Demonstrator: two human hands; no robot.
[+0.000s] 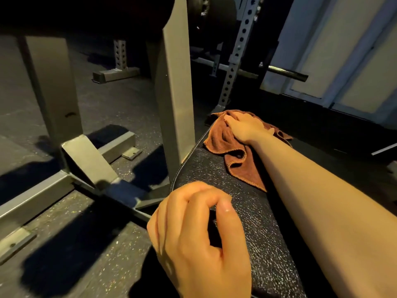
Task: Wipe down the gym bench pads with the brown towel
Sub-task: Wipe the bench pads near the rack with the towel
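Note:
The black textured bench pad (242, 211) runs from the lower right up toward the middle. A crumpled brown towel (234, 153) lies at its far end. My right hand (247, 127) lies palm down on top of the towel, fingers curled over its far fold, arm stretched along the pad. My left hand (197, 233) grips the pad's near left edge, thumb on top and fingers wrapped over the side.
Grey steel uprights (174, 100) and base rails (36, 196) of the bench frame stand left of the pad on a speckled rubber floor. A perforated rack post (236, 52) and a barbell end (287, 73) are behind. A pale wall is at the right.

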